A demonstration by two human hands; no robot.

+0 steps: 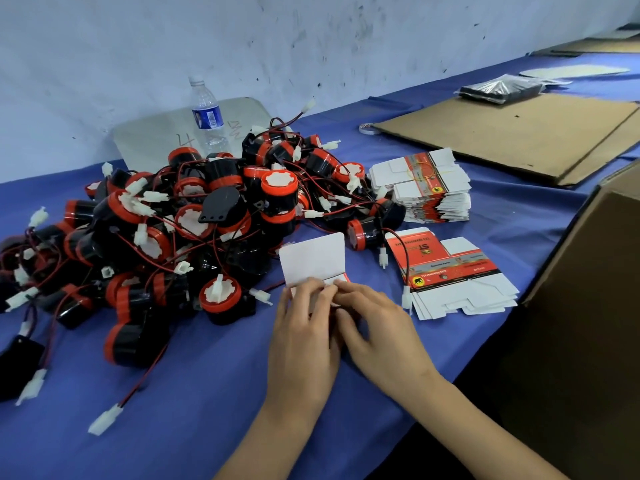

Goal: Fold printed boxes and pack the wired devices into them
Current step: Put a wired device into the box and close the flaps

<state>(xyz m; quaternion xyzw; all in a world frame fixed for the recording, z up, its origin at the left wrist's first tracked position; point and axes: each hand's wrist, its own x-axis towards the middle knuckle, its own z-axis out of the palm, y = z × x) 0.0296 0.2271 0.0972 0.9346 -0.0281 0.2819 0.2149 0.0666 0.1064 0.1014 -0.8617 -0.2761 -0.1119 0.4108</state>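
Left hand (304,327), right hand (377,327): fingers of both pinch small flap of printed box (313,259) on blue surface (207,410). Box body hidden beneath palms, white lid flap upright. Wired devices (194,216) piled left, pile's left edge cut off. Brown carton (581,306) cropped at right.

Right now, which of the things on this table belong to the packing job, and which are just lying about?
Job: half-folded box in the left hand and right hand; pile of wired devices; loose flat boxes; banded box stack.
Lying about: water bottle; cardboard sheet; tape roll; black packet.
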